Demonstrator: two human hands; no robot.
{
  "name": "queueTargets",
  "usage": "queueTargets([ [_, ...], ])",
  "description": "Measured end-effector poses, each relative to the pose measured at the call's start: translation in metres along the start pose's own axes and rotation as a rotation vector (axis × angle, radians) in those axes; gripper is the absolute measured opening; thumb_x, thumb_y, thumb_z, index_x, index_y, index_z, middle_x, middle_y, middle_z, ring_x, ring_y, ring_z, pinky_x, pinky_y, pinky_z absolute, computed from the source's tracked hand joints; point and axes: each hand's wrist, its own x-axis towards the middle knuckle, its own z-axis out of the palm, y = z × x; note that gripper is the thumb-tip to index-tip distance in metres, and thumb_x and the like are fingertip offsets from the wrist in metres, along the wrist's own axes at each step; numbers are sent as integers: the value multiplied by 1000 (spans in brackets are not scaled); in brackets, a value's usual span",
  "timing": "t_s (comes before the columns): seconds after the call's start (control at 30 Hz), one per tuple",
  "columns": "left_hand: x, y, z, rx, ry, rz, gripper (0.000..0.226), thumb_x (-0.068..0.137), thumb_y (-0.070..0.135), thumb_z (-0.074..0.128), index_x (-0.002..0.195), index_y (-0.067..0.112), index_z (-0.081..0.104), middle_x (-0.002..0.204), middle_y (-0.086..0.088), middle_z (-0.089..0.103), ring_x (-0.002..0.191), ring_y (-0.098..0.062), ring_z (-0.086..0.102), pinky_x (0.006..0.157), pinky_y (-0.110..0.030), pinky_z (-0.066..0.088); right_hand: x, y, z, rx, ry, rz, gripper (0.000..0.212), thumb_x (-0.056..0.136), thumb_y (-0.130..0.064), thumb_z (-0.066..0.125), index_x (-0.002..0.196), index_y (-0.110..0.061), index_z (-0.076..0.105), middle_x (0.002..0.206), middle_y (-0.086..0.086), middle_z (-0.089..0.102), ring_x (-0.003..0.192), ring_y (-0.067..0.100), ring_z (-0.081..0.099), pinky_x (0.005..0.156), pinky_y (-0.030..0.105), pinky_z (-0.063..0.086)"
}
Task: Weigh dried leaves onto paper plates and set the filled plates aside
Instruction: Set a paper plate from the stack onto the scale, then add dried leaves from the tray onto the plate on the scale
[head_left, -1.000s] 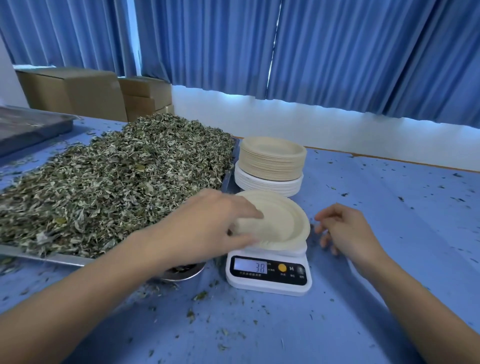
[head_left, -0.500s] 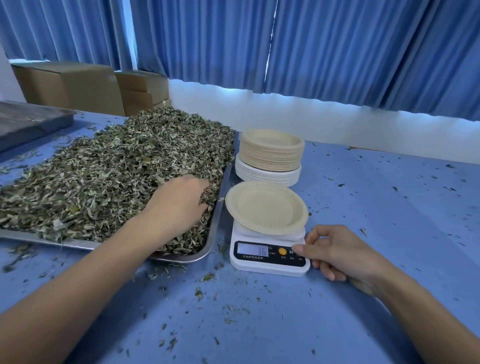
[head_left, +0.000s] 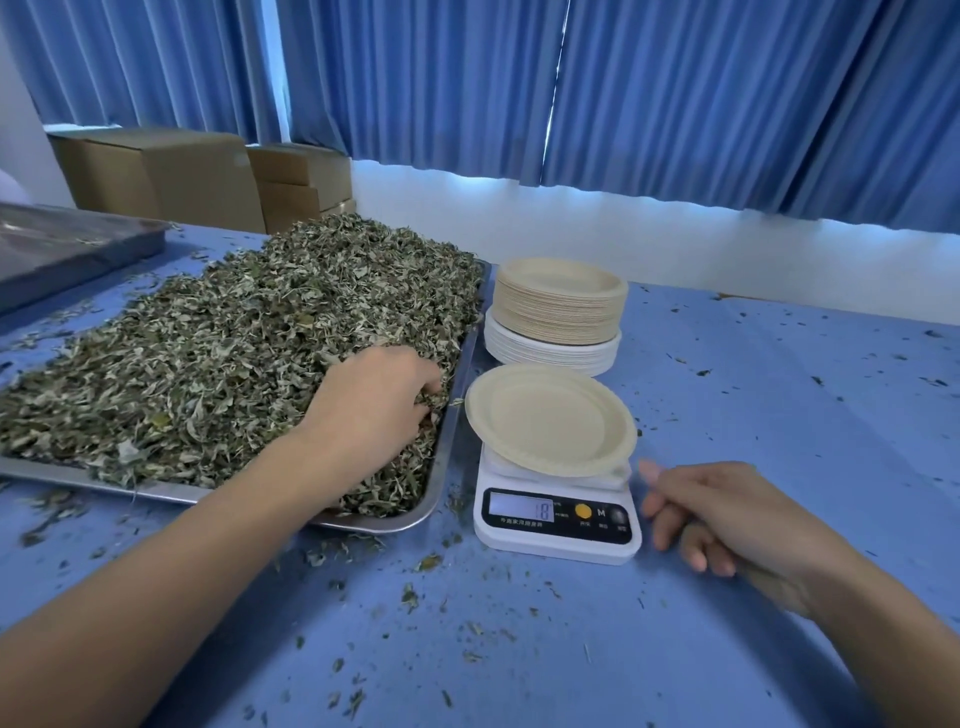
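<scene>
An empty cream paper plate (head_left: 550, 418) lies on a small white digital scale (head_left: 556, 525) with its display lit. To its left, a metal tray (head_left: 441, 457) holds a large heap of dried leaves (head_left: 218, 348). My left hand (head_left: 374, 400) is dug into the leaves at the tray's right side, fingers curled around a handful. My right hand (head_left: 727, 514) rests on the table just right of the scale, fingers loosely curled and holding nothing. A stack of paper plates (head_left: 558, 306) stands behind the scale.
The blue table (head_left: 779, 415) is sprinkled with leaf crumbs. A second metal tray (head_left: 62, 249) sits at the far left. Cardboard boxes (head_left: 171, 176) stand behind the leaf tray, under blue curtains.
My left hand let go of the plate on the scale, moved left into the leaves and closed its fingers in them. My right hand came off the scale's button and drew back to the right.
</scene>
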Motion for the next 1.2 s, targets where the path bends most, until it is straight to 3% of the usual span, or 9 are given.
queueTargets([
  [0.17, -2, -4, 2, 85, -93, 31, 37, 91, 34, 70, 127, 37, 64, 133, 1, 60, 111, -26, 64, 96, -51, 52, 23, -10, -31, 87, 263, -23, 39, 96, -36, 69, 89, 3, 70, 63, 10, 66, 40, 16, 49, 34, 21, 33],
  [0.4, 8, -7, 5, 34, -63, -46, 37, 88, 18, 75, 118, 39, 69, 113, -2, 72, 90, -26, 69, 85, -42, 58, 58, -25, -35, 125, 386, -28, 32, 99, -30, 64, 88, -1, 70, 56, 3, 65, 39, 14, 50, 38, 24, 37],
  [0.53, 13, -17, -4, -129, 74, -78, 35, 86, 17, 78, 113, 37, 73, 111, 2, 75, 53, -6, 63, 61, -21, 53, 67, -4, -21, 164, 441, -5, 45, 102, -40, 56, 86, 0, 69, 55, 6, 65, 40, 17, 49, 39, 26, 34],
  [0.6, 14, -18, -7, -161, 99, -70, 35, 85, 15, 78, 113, 35, 73, 109, 3, 75, 50, -2, 63, 50, -10, 43, 69, 2, -19, 152, 461, 13, 49, 103, -41, 53, 85, 1, 70, 55, 7, 66, 39, 17, 50, 38, 27, 35],
  [0.7, 12, -15, -7, -180, 18, -113, 32, 87, 14, 77, 112, 33, 74, 99, 1, 75, 36, -2, 54, 40, -10, 36, 70, 5, -22, 192, 480, 0, 50, 104, -41, 51, 85, 1, 69, 53, 7, 65, 39, 17, 50, 41, 29, 35],
  [0.8, 16, -10, -18, -341, 126, -121, 27, 87, 12, 77, 109, 29, 77, 88, 7, 73, 43, 12, 54, 34, -9, 35, 70, 5, -22, 200, 477, -6, 50, 104, -42, 52, 84, 0, 69, 54, 8, 64, 39, 17, 50, 42, 29, 35],
  [0.93, 33, 17, -37, -609, 113, -31, 22, 83, 17, 81, 102, 28, 79, 73, 18, 68, 56, 11, 61, 43, -8, 45, 73, 8, -23, 187, 463, -8, 50, 104, -42, 52, 82, 0, 70, 56, 10, 64, 41, 19, 50, 44, 30, 36],
  [1.13, 55, 53, -29, -544, -349, 163, 30, 78, 47, 82, 105, 33, 79, 101, 17, 74, 93, 4, 65, 87, -21, 52, 71, 11, -23, 153, 454, -19, 47, 103, -39, 55, 81, -1, 71, 56, 9, 64, 41, 17, 51, 43, 30, 38],
  [1.2, 56, 44, -26, -599, -382, 127, 32, 84, 53, 74, 109, 33, 78, 108, 16, 74, 98, 4, 65, 93, -26, 53, 71, 11, -23, 150, 451, -21, 47, 104, -39, 54, 81, -1, 70, 56, 10, 64, 41, 18, 51, 43, 30, 37],
])
